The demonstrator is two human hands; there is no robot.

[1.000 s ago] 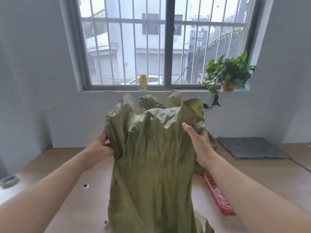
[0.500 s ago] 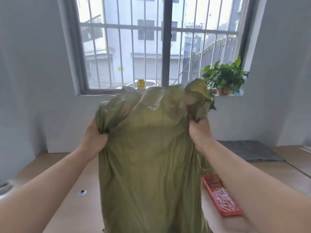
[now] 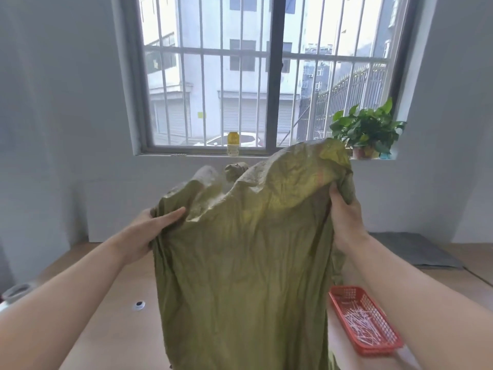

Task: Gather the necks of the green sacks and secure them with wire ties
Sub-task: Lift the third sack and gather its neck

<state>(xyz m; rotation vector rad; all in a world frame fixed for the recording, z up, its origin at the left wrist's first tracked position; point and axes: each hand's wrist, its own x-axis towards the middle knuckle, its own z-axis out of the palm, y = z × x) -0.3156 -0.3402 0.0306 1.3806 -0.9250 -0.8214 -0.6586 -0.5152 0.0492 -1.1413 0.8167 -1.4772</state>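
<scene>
A large olive-green sack stands upright on the wooden table in front of me, its mouth wide and rumpled. My left hand grips the sack's left top edge, thumb lying over the fabric. My right hand grips the right top edge, with a fold of fabric bunched above it. Behind the mouth the knotted top of another green sack peeks out. A red basket with several white wire ties lies on the table at the right.
A grey mat lies at the table's back right. A potted plant and a yellow-capped bottle stand on the windowsill. A small round grommet sits in the tabletop at the left, a grey round object at the far left edge.
Both hands have spread the sack's top wider and lowered it slightly. The left hand's thumb now lies over the edge; the mouth sags open in the middle.
</scene>
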